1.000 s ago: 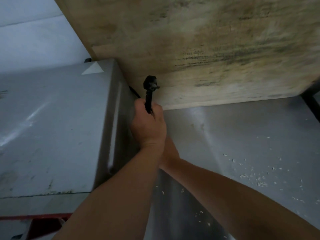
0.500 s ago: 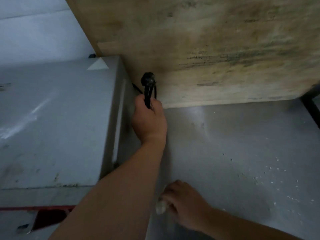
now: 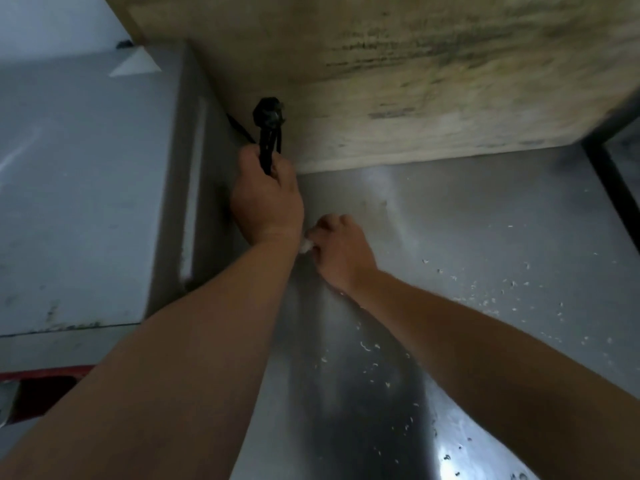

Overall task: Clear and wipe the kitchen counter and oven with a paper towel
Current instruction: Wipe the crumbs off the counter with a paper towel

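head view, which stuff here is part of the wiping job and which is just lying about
Part of the job: paper towel in right hand; steel counter with crumbs; oven; black cord held aside by left hand.

Lying about: wooden board.

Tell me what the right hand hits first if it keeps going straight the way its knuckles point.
Probably the wooden board standing at the back of the steel counter; the right hand, gripping the paper towel, has only bare counter ahead, though depth is uncertain.

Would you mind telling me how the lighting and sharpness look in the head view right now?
Head view: dim overall, with bright glare on the steel counter at bottom right; the arms cast a dark shadow down its middle. The wooden board is smeared by motion blur, wide-angle bending shows at the edges, and the left hand holding the black plug is soft.
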The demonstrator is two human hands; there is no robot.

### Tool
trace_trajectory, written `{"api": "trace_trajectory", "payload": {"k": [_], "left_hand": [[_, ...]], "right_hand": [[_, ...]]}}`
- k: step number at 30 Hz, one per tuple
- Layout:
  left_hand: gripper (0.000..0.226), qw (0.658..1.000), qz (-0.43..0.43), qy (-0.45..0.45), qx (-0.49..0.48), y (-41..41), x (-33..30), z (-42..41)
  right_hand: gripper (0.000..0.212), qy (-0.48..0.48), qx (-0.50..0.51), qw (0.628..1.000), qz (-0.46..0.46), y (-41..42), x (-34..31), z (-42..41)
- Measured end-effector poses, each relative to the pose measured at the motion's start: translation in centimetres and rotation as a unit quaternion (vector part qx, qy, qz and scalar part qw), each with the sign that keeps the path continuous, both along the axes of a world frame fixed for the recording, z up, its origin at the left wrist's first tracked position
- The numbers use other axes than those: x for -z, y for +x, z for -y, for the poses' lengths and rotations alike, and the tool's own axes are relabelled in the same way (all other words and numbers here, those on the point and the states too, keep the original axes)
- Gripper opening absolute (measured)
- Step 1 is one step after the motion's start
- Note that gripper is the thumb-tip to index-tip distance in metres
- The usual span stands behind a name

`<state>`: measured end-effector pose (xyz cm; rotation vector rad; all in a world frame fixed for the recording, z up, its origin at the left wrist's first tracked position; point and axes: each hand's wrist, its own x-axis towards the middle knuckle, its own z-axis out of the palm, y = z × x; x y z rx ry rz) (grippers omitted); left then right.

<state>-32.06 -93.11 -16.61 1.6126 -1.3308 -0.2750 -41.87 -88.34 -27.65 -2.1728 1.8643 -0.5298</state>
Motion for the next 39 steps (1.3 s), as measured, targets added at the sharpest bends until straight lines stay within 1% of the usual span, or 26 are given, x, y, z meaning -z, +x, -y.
{"api": "trace_trajectory", "payload": {"k": [3,5,7,8,10,12,14,15,17,20,21,23,25,27,31,34,36,39], "left_hand": [[0.022,0.997,0.061,0.032,0.032,0.0,0.7,-0.4],[0.023,0.995,0.079,0.045,0.043,0.0,0.8,-0.5],[0.023,0.993,0.095,0.050,0.050,0.0,1.2,-0.7],[0.023,0.990,0.114,0.050,0.062,0.0,1.5,-1.0],[0.025,0.976,0.176,0.052,0.120,0.2,2.4,-1.5],[0.028,0.950,0.242,0.069,0.186,0.6,3.5,-2.2],[0.027,0.932,0.284,0.095,0.207,1.0,4.5,-2.9],[0.025,0.927,0.299,0.106,0.202,1.1,5.1,-3.3],[0.021,0.915,0.330,0.125,0.195,1.5,6.1,-4.5],[0.015,0.889,0.381,0.143,0.209,1.7,7.8,-6.5],[0.015,0.885,0.386,0.155,0.208,1.7,8.2,-7.1],[0.021,0.884,0.382,0.179,0.202,1.6,9.0,-8.0],[0.027,0.885,0.378,0.191,0.195,1.5,9.4,-8.6],[0.033,0.887,0.382,0.185,0.183,1.5,9.3,-8.7],[0.039,0.901,0.349,0.209,0.148,2.3,8.9,-9.7],[0.040,0.901,0.342,0.215,0.158,3.2,9.2,-11.8],[0.042,0.915,0.312,0.205,0.151,3.4,9.2,-12.8],[0.050,0.939,0.261,0.180,0.133,3.1,8.8,-14.2]], "right_hand": [[0.032,0.020,-0.089,0.996,0.005,0.4,0.1,-6.4],[0.029,0.053,-0.136,0.989,0.023,-0.6,-0.3,-11.6],[0.026,0.072,-0.167,0.981,0.064,-2.0,-1.1,-15.8],[0.026,0.075,-0.164,0.979,0.092,-2.8,-1.7,-17.1],[0.030,0.051,-0.114,0.982,0.139,-4.8,-3.0,-17.6],[0.033,0.009,-0.009,0.986,0.167,-7.2,-4.6,-15.3],[0.032,-0.045,0.105,0.978,0.175,-10.1,-6.1,-11.3],[0.031,-0.066,0.143,0.974,0.165,-11.5,-6.4,-9.2],[0.028,-0.073,0.175,0.972,0.139,-14.1,-6.3,-5.5],[0.030,-0.007,0.179,0.980,0.091,-15.8,-4.1,-2.8],[0.031,0.020,0.171,0.982,0.079,-15.4,-3.3,-2.7],[0.032,0.049,0.115,0.991,0.052,-13.7,-1.8,-3.8],[0.035,0.054,0.055,0.997,0.023,-11.5,-0.8,-6.0],[0.037,0.059,0.027,0.998,0.017,-9.8,-0.3,-8.9],[0.035,0.068,-0.047,0.996,0.018,-7.9,0.1,-15.6],[0.033,0.084,-0.090,0.990,0.068,-7.7,-0.8,-18.1],[0.033,0.083,-0.056,0.986,0.133,-8.2,-2.1,-17.5],[0.039,0.016,0.089,0.975,0.204,-10.3,-3.9,-13.3]]}}
